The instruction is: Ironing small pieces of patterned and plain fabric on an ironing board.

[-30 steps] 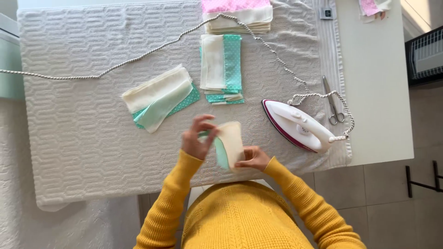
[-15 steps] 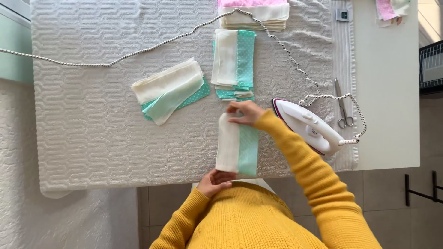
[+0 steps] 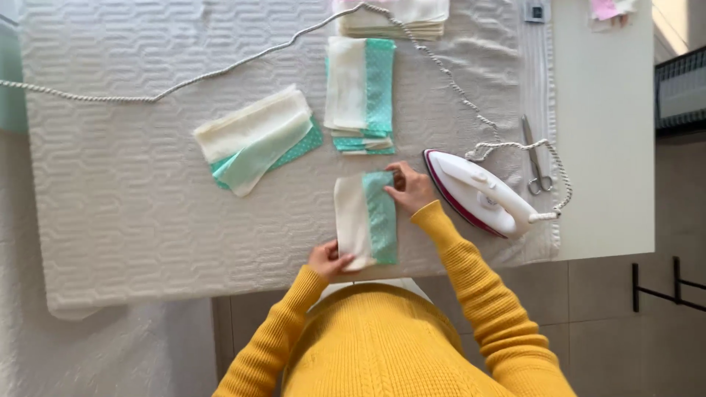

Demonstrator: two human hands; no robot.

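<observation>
Fabric piece (image 3: pixel 365 219), left of the iron (image 3: pixel 478 193), lies flat, left hand (image 3: pixel 329 259) pinching its near edge, right hand (image 3: pixel 409 188) pressing its far corner with fingers half-closed

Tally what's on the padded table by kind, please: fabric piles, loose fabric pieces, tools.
Fabric piles: 3, tilted pile, upright teal-and-cream pile, far pile
Loose fabric piece under both hands: 1
Iron: 1
Scissors: 1
Total: 6

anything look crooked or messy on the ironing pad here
One thing: the left fabric stack lies skewed at an angle and fanned apart, unlike the squared stack beside it. The iron's cord trails loosely across the pad. The piece under both hands lies flat and straight.
</observation>
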